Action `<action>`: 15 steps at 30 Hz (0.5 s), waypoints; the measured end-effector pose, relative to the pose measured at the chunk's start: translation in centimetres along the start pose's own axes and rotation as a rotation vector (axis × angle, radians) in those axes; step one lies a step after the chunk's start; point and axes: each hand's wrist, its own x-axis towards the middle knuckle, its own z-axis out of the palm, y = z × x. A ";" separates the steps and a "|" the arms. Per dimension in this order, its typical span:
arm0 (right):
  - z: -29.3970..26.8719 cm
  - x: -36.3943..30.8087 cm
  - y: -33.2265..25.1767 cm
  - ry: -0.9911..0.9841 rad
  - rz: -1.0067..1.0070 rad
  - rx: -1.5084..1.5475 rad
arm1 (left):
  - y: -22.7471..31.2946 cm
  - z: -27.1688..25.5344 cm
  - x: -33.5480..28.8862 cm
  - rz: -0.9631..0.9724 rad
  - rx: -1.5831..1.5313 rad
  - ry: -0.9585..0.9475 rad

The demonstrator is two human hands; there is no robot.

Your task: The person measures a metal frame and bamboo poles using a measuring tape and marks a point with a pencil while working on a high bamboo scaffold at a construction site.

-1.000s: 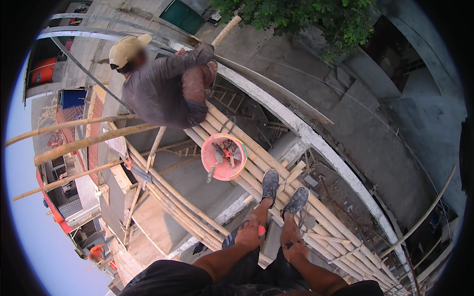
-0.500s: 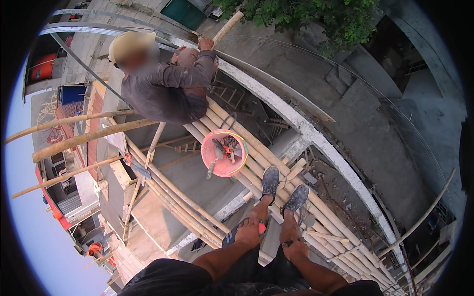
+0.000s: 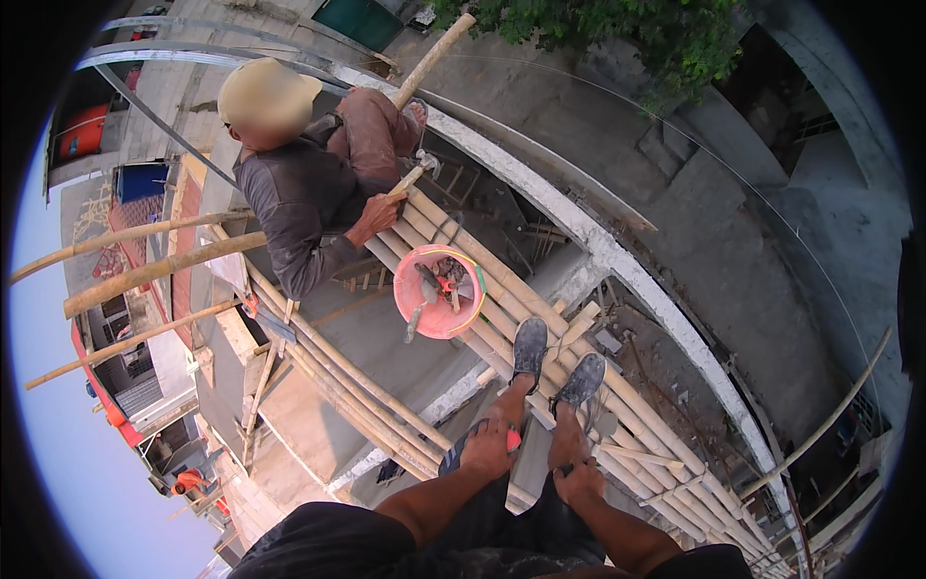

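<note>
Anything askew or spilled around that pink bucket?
One slightly odd thing: a tool pokes out over the left side of the pink bucket's rim, while the other contents lie inside. I see no spill on the visible bamboo poles beside it.

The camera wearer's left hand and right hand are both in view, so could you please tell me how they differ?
The left hand is by the left leg, with a red-orange thing showing at its edge; the right hand is by the right leg, with no red-orange showing. The left hand also sits higher in the picture than the right hand. Both are bare, with backs turned up.
</note>
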 end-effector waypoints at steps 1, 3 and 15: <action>0.0 0.1 0.0 0.011 -0.009 0.004 | 0.0 -0.1 0.1 0.002 0.016 0.004; 0.1 0.3 0.2 0.010 -0.017 0.006 | 0.0 0.1 0.3 0.005 0.005 0.006; -0.6 0.1 0.1 0.019 -0.012 -0.013 | 0.3 0.2 0.5 -0.014 0.037 -0.002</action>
